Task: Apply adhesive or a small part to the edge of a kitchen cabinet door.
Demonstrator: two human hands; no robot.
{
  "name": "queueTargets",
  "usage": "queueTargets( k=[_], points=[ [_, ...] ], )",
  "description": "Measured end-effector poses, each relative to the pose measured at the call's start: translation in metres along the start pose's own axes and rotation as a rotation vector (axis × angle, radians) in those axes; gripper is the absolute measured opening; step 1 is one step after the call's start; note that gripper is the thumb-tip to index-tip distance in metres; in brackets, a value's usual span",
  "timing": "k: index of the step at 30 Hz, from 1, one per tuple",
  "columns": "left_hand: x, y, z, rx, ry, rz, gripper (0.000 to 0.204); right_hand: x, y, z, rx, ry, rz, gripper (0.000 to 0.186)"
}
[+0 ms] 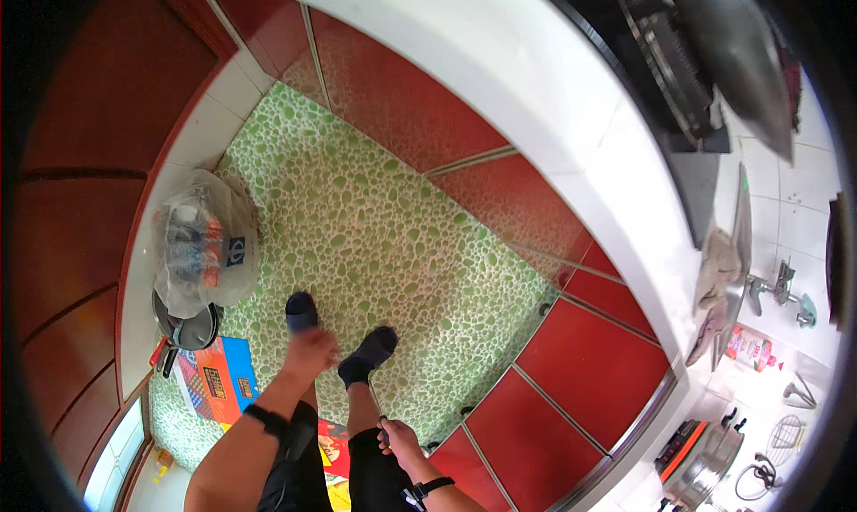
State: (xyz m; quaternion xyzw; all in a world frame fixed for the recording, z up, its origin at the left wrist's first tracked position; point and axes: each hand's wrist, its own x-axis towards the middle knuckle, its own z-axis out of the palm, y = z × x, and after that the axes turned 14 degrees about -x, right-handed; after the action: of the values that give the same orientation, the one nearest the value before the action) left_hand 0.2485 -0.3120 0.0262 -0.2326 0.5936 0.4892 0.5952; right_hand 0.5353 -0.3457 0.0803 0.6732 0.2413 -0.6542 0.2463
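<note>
Right hand [404,442]: clamped on dark handle [384,424]. Left hand [311,352]: grip indiscernible from here; dark slipper [301,308] just beyond.

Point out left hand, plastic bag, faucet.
Left hand [311,352]: head view, back of the hand.
Plastic bag [232,278]: head view, its lower-right wall.
Faucet [783,286]: head view, metal body.
</note>
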Motion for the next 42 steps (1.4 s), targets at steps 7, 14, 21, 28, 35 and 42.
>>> queueTargets(
  k=[7,14,21,28,35,42],
  points=[
    [-0.085,0.0,-0.171,0.235,0.303,0.044,0.013,-0.041,-0.05,-0.025,-0.095,0.058,-0.092,0.03],
    [-0.171,0.035,-0.197,0.156,0.288,0.09,0.015,-0.092,-0.076,-0.053,-0.204,0.134,-0.167,0.032],
    [-0.207,0.011,-0.181,0.102,0.23,0.167,0.017,-0.127,-0.049,-0.099,-0.385,0.234,-0.183,0.029],
    [-0.215,-0.022,-0.179,0.044,0.248,0.152,0.02,-0.175,-0.05,-0.138,-0.492,0.302,-0.123,0.03],
    [-0.232,-0.003,-0.201,-0.028,0.295,0.15,0.019,-0.222,-0.084,-0.14,-0.512,0.354,-0.203,0.028],
    [-0.245,0.041,-0.223,-0.108,0.317,0.154,0.021,-0.251,-0.136,-0.119,-0.593,0.388,-0.355,0.029]
  ],
)
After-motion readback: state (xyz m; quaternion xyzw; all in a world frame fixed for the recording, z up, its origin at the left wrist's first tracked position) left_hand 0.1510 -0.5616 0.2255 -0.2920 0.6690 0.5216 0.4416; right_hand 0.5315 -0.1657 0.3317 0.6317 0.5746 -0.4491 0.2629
